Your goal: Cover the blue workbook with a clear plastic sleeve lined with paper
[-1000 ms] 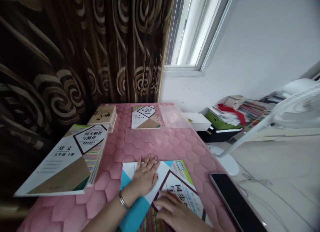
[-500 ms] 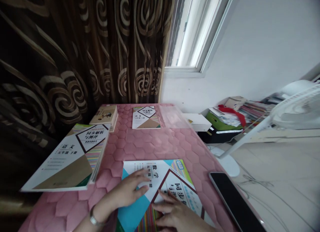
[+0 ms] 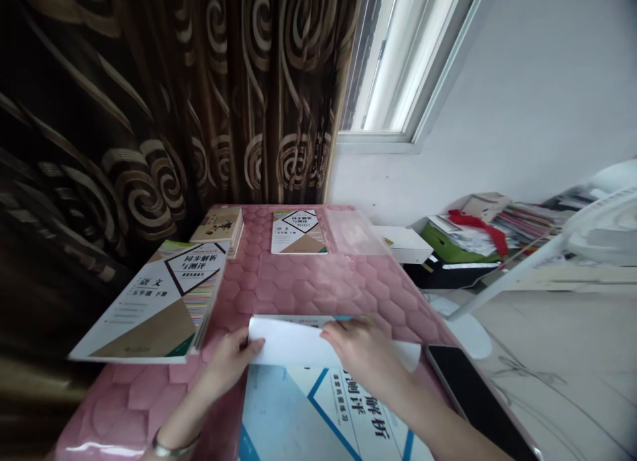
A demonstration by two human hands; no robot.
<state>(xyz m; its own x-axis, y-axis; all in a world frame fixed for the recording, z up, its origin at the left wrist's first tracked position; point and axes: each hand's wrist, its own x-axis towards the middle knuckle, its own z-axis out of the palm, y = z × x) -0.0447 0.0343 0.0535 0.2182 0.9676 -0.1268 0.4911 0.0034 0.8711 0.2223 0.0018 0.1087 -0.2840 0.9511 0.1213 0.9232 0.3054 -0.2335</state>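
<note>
A dark brown curtain with pale swirls hangs at left, above a pink, hexagon-patterned table covering. Lying on its left side is a thick white-and-tan paperback workbook with Chinese lettering, just in front of a small stack of tan-covered books. The left hand, a silver-coloured band on its wrist, has thumb and fingers pinched on the left end of a raised white paper leaf. The leaf belongs to a blue-and-white paperback workbook, lying at the near middle of the table. Beyond it rests a smaller-looking white-and-tan paperback. The right hand lies over the leaf, fingertips bent at its upper edge; whether they clamp it cannot be told. Farther right are a white box, a green bag topped with papers, a dark-screened phone at the table's edge and a white standing fan.
</note>
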